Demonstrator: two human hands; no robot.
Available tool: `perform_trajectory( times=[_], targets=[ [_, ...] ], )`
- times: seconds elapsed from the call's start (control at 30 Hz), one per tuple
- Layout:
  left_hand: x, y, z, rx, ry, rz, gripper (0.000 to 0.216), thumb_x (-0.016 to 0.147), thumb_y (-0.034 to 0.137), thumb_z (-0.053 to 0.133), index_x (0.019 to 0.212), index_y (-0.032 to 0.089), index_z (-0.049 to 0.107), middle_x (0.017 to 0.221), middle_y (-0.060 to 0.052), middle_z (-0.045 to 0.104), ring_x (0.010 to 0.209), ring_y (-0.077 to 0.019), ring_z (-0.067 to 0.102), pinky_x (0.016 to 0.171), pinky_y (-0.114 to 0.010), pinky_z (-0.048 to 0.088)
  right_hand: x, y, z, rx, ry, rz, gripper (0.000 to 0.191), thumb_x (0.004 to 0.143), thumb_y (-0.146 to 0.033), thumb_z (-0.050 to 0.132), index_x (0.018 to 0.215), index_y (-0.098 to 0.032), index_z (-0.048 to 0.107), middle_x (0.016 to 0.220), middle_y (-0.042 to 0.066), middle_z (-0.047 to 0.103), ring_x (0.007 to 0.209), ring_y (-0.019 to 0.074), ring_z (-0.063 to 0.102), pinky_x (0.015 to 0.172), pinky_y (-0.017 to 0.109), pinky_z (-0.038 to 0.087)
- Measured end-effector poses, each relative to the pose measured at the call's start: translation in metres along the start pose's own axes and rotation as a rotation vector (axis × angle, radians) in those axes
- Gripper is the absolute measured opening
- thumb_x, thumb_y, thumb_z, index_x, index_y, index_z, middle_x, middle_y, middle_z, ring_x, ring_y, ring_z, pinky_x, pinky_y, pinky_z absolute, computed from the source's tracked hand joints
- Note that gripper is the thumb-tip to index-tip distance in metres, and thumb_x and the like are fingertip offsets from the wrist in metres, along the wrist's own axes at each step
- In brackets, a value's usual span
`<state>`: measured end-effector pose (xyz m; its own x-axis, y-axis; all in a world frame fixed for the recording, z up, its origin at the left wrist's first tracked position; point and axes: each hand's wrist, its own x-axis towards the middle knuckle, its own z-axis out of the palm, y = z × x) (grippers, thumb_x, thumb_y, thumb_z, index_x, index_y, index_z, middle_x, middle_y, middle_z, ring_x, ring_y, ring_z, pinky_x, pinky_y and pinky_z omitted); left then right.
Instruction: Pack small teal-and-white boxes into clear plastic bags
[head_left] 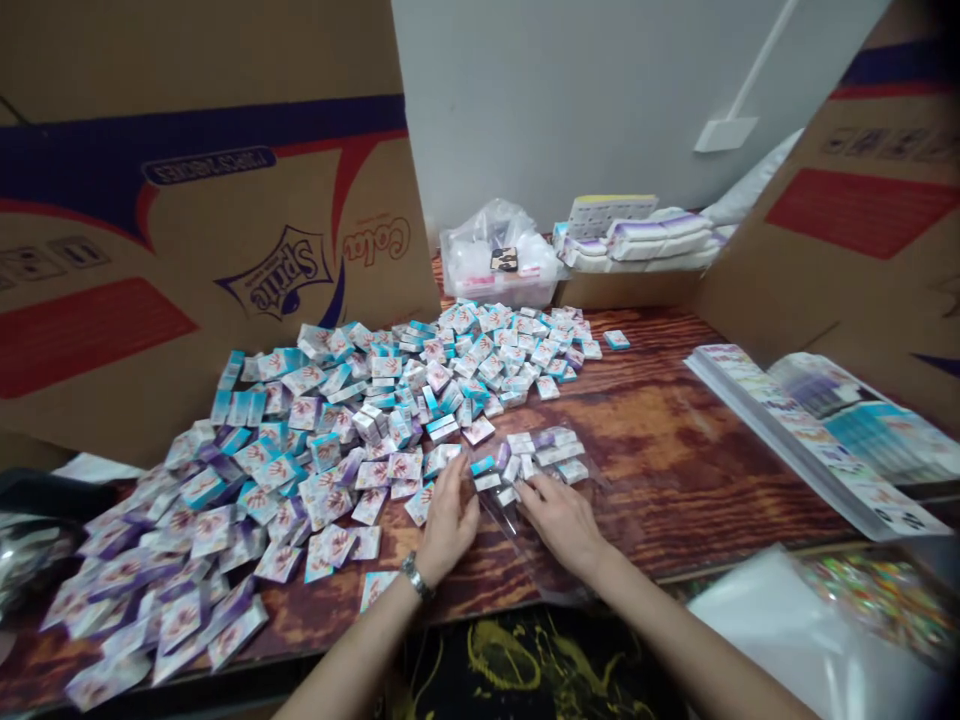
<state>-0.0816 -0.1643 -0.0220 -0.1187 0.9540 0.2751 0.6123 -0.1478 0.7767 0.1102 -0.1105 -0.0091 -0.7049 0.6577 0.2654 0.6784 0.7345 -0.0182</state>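
Observation:
A clear plastic bag lies flat on the table with several small white, blue and purple boxes inside it. My left hand, with a watch at the wrist, is at the bag's left edge. Its fingers are closed around that edge, beside a loose box. Over the near side of the bag, my right hand has its fingers curled down against small boxes; what its fingertips grip is hidden. A large heap of small printed cartons spreads to the left of and behind both hands.
Large cardboard boxes wall the left, with another carton at right. Behind the heap stand a plastic tub and a low box of packets. Printed sheets and a bag of colourful pieces sit at right.

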Motion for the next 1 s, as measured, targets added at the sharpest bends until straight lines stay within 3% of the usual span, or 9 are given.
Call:
perform_trajectory(
  times=[0.13, 0.3, 0.47, 0.6, 0.83, 1.0],
  targets=[
    [0.011, -0.015, -0.001, -0.084, -0.129, -0.002, 0.063, 0.081, 0.016, 0.044, 0.141, 0.018, 0.024, 0.145, -0.012, 0.030, 0.134, -0.0246, 0.026, 0.111, -0.046, 0.021, -0.001, 0.005, 0.000, 0.099, -0.022, -0.062, 0.012, 0.087, -0.013, 0.050, 0.092, -0.020, 0.059, 0.092, 0.005, 0.061, 0.080, 0.0170, 0.057, 0.071, 0.027, 0.044],
    [0.017, -0.018, -0.010, -0.203, -0.212, -0.096, 0.063, 0.079, 0.019, 0.045, 0.140, 0.019, 0.028, 0.146, -0.007, 0.032, 0.134, -0.0239, 0.028, 0.112, -0.044, 0.020, -0.001, 0.007, 0.001, 0.336, -0.023, -0.146, 0.017, 0.088, -0.016, 0.049, 0.104, -0.017, 0.056, 0.086, 0.005, 0.061, 0.080, 0.0163, 0.057, 0.073, 0.026, 0.046],
    [0.020, -0.010, -0.013, -0.303, -0.257, -0.196, 0.052, 0.086, 0.026, 0.041, 0.137, 0.018, 0.036, 0.143, -0.006, 0.038, 0.131, -0.0214, 0.035, 0.110, -0.041, 0.024, 0.009, -0.008, 0.014, 0.357, 0.037, 0.020, 0.023, 0.092, -0.021, 0.042, 0.110, -0.018, 0.056, 0.092, 0.008, 0.055, 0.079, 0.0168, 0.058, 0.068, 0.026, 0.048],
    [0.017, -0.002, -0.015, -0.255, -0.267, -0.237, 0.048, 0.090, 0.035, 0.040, 0.135, 0.019, 0.039, 0.141, -0.006, 0.041, 0.129, -0.0212, 0.037, 0.109, -0.040, 0.026, 0.012, -0.021, 0.018, 0.480, 0.072, 0.153, 0.020, 0.090, -0.023, 0.044, 0.108, -0.018, 0.054, 0.090, 0.008, 0.055, 0.081, 0.0188, 0.058, 0.071, 0.030, 0.050],
    [0.014, 0.006, -0.011, -0.036, -0.271, 0.010, 0.058, 0.087, 0.036, 0.051, 0.140, 0.024, 0.030, 0.142, -0.008, 0.038, 0.131, -0.0242, 0.034, 0.107, -0.043, 0.029, -0.002, -0.022, 0.003, 0.748, 0.021, 0.083, 0.028, 0.089, -0.013, 0.041, 0.115, -0.019, 0.049, 0.104, 0.008, 0.060, 0.096, 0.0165, 0.057, 0.084, 0.031, 0.048],
    [0.015, 0.005, -0.004, 0.084, -0.226, 0.066, 0.052, 0.089, 0.029, 0.047, 0.138, 0.023, 0.032, 0.138, -0.009, 0.043, 0.128, -0.0237, 0.038, 0.106, -0.045, 0.031, -0.010, 0.004, 0.001, 0.495, 0.101, 0.106, 0.029, 0.088, -0.013, 0.042, 0.114, -0.018, 0.055, 0.104, 0.010, 0.061, 0.098, 0.0191, 0.057, 0.087, 0.034, 0.048]
  ],
)
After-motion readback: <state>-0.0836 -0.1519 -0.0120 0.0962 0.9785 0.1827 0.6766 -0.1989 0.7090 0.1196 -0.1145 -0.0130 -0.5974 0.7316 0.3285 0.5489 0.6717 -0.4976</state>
